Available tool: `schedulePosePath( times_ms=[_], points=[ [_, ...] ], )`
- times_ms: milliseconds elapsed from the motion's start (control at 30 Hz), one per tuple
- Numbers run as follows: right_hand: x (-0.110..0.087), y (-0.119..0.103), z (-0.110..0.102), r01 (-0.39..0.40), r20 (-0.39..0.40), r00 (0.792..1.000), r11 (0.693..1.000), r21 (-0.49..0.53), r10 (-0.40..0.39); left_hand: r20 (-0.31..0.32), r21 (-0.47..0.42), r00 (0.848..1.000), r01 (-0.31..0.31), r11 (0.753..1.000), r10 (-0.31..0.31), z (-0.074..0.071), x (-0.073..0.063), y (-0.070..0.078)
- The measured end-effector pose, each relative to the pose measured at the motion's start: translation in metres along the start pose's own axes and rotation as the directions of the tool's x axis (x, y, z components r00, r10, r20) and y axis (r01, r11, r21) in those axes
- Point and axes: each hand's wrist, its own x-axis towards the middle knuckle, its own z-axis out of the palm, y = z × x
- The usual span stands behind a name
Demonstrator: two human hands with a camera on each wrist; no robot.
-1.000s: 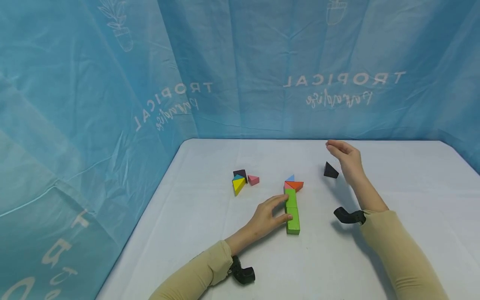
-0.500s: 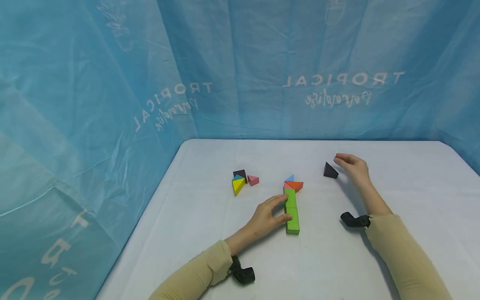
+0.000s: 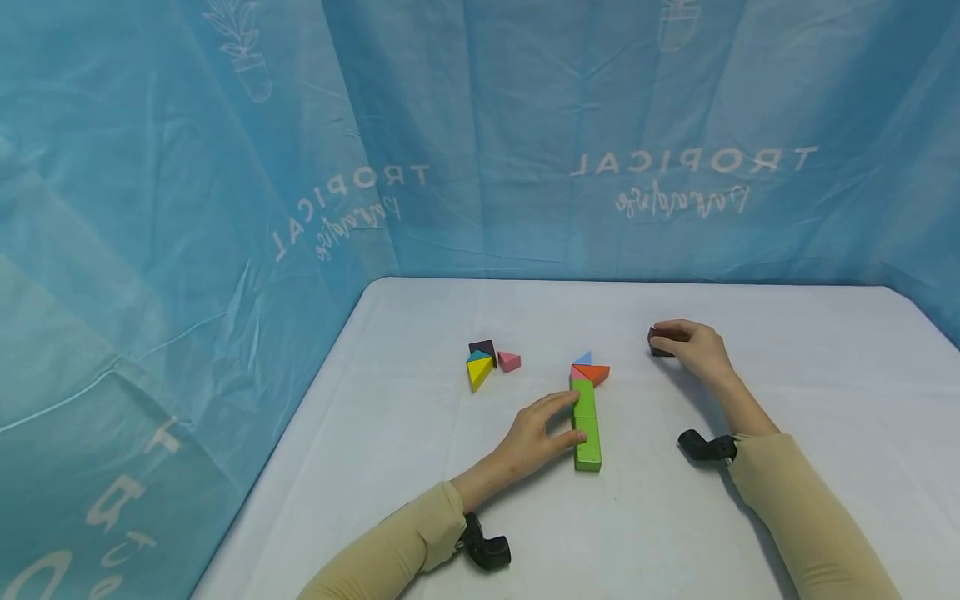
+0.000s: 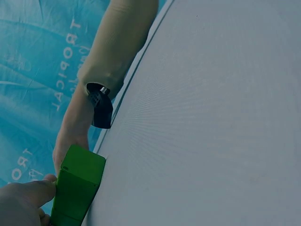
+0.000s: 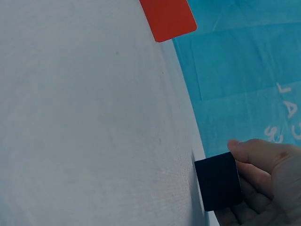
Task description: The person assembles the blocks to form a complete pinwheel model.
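Two green blocks (image 3: 588, 445) lie end to end in a line in the head view. My left hand (image 3: 528, 440) rests against their left side, thumb at the nearer block and fingertips at the farther one. In the left wrist view the thumb touches a green block (image 4: 77, 186). An orange triangular block (image 3: 594, 373), a pink one and a light blue one (image 3: 583, 358) sit at the far end of the line. Farther right, my right hand (image 3: 699, 350) holds a black triangular block (image 5: 219, 182) between thumb and fingers, partly covering it in the head view.
Left of the line, a yellow triangular block (image 3: 479, 372), a teal one, a black one (image 3: 483, 346) and a pink one (image 3: 509, 361) lie close together. The white table (image 3: 420, 308) ends at a blue printed curtain (image 3: 525, 225) behind and to the left.
My right hand has come down beside the black triangular block and its thumb and fingers have closed round it. My left hand stays at the green blocks.
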Motion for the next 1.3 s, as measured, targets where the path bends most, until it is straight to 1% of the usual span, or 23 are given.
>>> schedulePosePath(
  times_ms=[100, 233, 333, 567, 633, 700, 833, 900, 1000, 1067, 1200, 1300],
  points=[
    [0.001, 0.000, -0.002, 0.031, 0.009, 0.999, 0.998, -0.047, -0.031, -0.003, 0.001, 1.000, -0.002, 1.000, 0.002, 0.000, 0.000, 0.000],
    [0.001, 0.002, -0.006, 0.063, 0.002, 0.998, 0.993, -0.101, -0.063, -0.003, 0.008, 1.000, -0.003, 1.000, 0.003, 0.001, 0.000, 0.000],
    [0.000, 0.004, -0.008, 0.072, -0.002, 0.997, 0.990, -0.120, -0.072, -0.004, 0.012, 1.000, 0.000, 1.000, 0.000, 0.001, 0.000, -0.001],
    [-0.001, 0.004, -0.010, 0.126, 0.004, 0.992, 0.980, -0.155, -0.127, -0.006, 0.013, 1.000, 0.006, 1.000, -0.006, 0.000, 0.000, 0.000],
    [-0.002, 0.006, -0.011, 0.133, -0.012, 0.990, 0.975, -0.179, -0.137, -0.002, 0.011, 1.000, 0.008, 1.000, -0.008, 0.000, -0.001, 0.001],
    [-0.005, 0.007, -0.013, 0.141, -0.047, 0.987, 0.968, -0.209, -0.154, 0.002, 0.010, 1.000, 0.011, 1.000, -0.011, 0.000, -0.001, 0.002],
    [-0.008, 0.009, -0.014, 0.167, -0.111, 0.974, 0.955, -0.244, -0.199, 0.003, 0.014, 1.000, 0.012, 1.000, -0.012, 0.000, 0.000, 0.002],
    [-0.009, 0.009, -0.015, 0.184, -0.119, 0.968, 0.951, -0.249, -0.219, 0.000, 0.015, 1.000, 0.009, 1.000, -0.009, 0.000, 0.000, 0.002],
    [-0.009, 0.009, -0.016, 0.197, -0.102, 0.969, 0.950, -0.244, -0.227, -0.002, 0.013, 1.000, 0.004, 1.000, -0.004, 0.000, 0.000, 0.001],
    [-0.009, 0.010, -0.017, 0.191, -0.083, 0.973, 0.953, -0.233, -0.216, -0.002, 0.010, 1.000, 0.004, 1.000, -0.004, 0.001, 0.000, 0.000],
    [-0.008, 0.013, -0.018, 0.159, -0.054, 0.984, 0.970, -0.182, -0.172, -0.001, 0.009, 1.000, 0.007, 1.000, -0.007, 0.001, 0.000, 0.000],
    [-0.007, 0.015, -0.018, 0.146, -0.041, 0.987, 0.978, -0.149, -0.154, -0.004, 0.012, 1.000, 0.005, 1.000, -0.004, 0.001, 0.001, 0.000]
  ],
)
